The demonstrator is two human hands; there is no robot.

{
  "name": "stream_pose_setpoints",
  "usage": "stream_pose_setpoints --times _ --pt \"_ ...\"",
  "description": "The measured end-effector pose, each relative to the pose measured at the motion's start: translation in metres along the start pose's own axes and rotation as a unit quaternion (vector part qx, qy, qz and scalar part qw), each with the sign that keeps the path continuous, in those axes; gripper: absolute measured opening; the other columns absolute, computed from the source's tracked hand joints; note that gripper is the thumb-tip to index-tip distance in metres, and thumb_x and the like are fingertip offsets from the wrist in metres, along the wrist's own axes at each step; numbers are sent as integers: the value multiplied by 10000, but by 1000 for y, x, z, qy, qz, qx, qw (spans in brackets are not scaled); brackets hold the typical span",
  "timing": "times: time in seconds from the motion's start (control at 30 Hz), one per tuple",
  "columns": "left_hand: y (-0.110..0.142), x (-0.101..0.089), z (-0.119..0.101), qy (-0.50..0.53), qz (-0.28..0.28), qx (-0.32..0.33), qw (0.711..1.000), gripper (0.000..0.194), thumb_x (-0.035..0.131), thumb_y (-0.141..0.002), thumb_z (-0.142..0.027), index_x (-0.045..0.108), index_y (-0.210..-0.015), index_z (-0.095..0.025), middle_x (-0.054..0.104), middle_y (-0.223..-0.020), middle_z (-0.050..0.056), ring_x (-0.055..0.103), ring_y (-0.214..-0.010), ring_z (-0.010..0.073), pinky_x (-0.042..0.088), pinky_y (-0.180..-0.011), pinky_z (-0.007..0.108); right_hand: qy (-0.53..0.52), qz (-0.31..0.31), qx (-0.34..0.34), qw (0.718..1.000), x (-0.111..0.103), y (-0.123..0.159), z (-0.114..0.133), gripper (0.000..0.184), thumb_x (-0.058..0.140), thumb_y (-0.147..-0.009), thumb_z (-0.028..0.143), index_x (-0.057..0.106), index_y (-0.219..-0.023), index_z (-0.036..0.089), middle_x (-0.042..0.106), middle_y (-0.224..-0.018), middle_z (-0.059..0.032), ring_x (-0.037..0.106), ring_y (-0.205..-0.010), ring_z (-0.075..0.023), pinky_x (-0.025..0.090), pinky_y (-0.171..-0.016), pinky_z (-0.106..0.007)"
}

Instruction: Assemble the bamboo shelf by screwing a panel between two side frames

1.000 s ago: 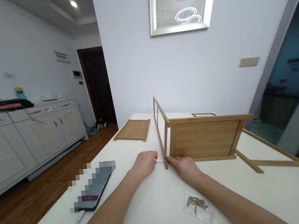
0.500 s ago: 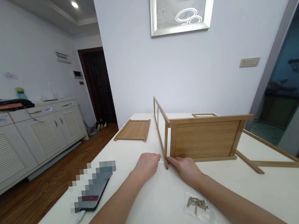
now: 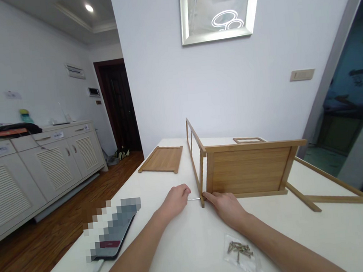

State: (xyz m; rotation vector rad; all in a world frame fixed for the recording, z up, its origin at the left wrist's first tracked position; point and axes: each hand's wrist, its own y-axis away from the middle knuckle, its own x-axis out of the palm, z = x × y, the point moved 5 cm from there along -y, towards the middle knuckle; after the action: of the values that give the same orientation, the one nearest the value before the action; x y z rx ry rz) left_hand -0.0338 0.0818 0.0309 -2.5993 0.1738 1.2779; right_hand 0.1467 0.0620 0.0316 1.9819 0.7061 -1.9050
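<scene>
My left hand [image 3: 175, 200] is closed around a thin silver hex key [image 3: 194, 199]; only its straight shaft shows, running level to the foot of an upright wooden frame [image 3: 202, 176]. From the other side, my right hand [image 3: 227, 206] grips the lower left corner of a wooden panel [image 3: 249, 170], its index finger touching where panel and frame meet. Its thumb is hidden. The panel stands on its long edge at an angle to the frame. A clear bag of screws [image 3: 240, 250] lies beside my right forearm.
Flat on the white table [image 3: 183, 255] lies another wooden panel [image 3: 161, 159] at the back left. A phone [image 3: 118, 232] with a white cable is at the left. More wooden frame pieces [image 3: 335, 199] lie at the right, and a small frame [image 3: 249, 139] rests by the wall.
My left hand has shifted slightly left, away from the frame, its fingers curled differently and more of the shaft showing. My right hand and the wooden parts stay in place.
</scene>
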Motion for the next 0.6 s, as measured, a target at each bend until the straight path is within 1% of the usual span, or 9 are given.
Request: stream_pose_setpoints --times 0.1,0.3,0.37,0.5,0.6 --pt "-3 2 7 45 12 -32 998 295 399 -883 -211 672 -964 -136 685 -676 36 603 -587 145 410 -570 237 1 3 0 1000 -2 1 0 471 386 -895 111 474 -1335 256 695 -978 -66 653 -824 -191 366 -645 -271" --pt "-2 0 11 86 22 -63 994 210 495 -823 -262 667 -851 -145 691 -673 31 595 -614 147 385 -580 238 1 11 -4 1000 -4 1 1 462 364 -904 114 482 -1328 255 695 -993 -76 658 -829 -196 372 -644 -269" --pt "-1 0 13 97 29 -70 992 223 500 -827 -295 663 -858 -146 695 -691 34 583 -599 145 382 -572 239 -2 12 -5 1000 -4 1 2 444 361 -911 122 496 -1311 256 693 -996 -81 657 -833 -199 377 -651 -270" --pt "-1 4 16 130 56 -80 987 282 503 -837 -371 643 -920 -141 700 -727 34 523 -492 112 367 -506 228 -9 6 0 1000 -3 1 1 426 377 -915 132 502 -1301 263 691 -981 -78 653 -841 -199 387 -673 -273" --pt "-2 7 18 151 62 -86 983 286 528 -820 -380 631 -923 -134 689 -710 30 510 -468 99 356 -488 219 -10 4 0 1000 -4 2 2 420 367 -928 145 502 -1307 265 690 -983 -78 653 -847 -200 392 -681 -277"
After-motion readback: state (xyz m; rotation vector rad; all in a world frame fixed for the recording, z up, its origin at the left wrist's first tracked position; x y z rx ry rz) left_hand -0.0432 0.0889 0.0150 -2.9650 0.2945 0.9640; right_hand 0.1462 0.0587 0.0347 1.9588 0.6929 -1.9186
